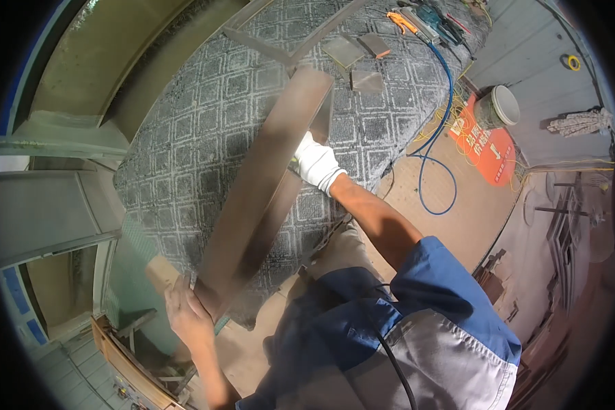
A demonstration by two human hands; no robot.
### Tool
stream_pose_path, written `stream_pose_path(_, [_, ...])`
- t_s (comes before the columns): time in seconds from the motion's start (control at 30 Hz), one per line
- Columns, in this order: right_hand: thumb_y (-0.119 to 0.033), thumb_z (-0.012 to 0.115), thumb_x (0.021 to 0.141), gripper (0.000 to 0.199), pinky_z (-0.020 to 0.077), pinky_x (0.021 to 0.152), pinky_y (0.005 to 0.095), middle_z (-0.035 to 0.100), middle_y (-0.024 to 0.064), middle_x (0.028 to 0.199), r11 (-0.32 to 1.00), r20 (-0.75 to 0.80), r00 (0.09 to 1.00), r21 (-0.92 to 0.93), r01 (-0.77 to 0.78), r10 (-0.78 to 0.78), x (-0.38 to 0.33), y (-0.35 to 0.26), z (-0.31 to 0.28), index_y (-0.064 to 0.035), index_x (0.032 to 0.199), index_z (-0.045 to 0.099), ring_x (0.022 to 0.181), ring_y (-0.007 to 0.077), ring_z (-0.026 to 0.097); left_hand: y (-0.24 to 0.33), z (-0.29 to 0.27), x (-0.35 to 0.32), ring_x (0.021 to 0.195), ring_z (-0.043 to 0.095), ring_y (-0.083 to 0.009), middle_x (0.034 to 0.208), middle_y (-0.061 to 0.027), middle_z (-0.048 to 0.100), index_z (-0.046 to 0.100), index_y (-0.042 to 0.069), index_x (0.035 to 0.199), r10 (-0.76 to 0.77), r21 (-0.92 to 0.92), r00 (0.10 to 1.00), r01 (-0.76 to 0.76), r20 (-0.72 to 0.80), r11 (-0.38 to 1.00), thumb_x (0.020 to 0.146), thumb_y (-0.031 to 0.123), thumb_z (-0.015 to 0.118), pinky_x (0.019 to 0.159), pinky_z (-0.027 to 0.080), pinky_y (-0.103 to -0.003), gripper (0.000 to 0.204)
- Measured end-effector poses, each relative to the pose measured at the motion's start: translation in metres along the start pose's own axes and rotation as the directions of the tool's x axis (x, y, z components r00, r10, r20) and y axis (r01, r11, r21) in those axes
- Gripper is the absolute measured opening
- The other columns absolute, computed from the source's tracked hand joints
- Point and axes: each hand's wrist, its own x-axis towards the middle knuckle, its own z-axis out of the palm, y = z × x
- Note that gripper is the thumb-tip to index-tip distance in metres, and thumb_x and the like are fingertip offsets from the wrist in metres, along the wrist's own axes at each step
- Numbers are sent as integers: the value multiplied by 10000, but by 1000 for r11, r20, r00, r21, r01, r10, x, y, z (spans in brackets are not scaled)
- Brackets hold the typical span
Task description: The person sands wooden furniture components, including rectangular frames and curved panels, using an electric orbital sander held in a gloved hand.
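Long brown piece [263, 174]: it lies slantwise before you, over the grey patterned cover [205, 116], its far end near the thin frame [258, 46] and its near end by your left hand [188, 316].
Left hand: bare, fingers bent at the near end, just beside a tan block [161, 273]; you cannot tell from this view whether they grasp the block or the piece.
Right hand [318, 162]: in a white glove, at the right side of the piece, about midway along; your fingertips are partly hidden, so their grip cannot be told.
Small flat pieces [367, 82]: grouped on the cover, beyond your right hand.
Orange-handled tool [402, 22]: at the cover's far right, near the blue hose [449, 89], which loops down to the floor [403, 225].
White bucket [504, 106]: to your right, beside a red sign [492, 154].
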Motion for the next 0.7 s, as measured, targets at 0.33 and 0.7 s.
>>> stream_pose_path(0.33, [-142,590,985,321,638,738,407,551,161,1168,971,206,976,-237,-14,64,-11,-39,38,-308,1242,688,992,357,704,85,20,47,1460,425,-486,1532,-158,564,587,8,1455,-80,-58,995,77,-56,995,1131,227,314,1205,354,-539,477])
stream_pose_path(0.7, [-26,621,889,585,529,455,336,567,138,1064,876,-122,993,-479,-53,-6,24,16,16,-358,1369,584,732,246,670,95,24,43,1209,619,-480,1308,-277,660,658,-60,1296,-168,-208,984,153,-57,966,1120,269,326,1053,476,-502,500])
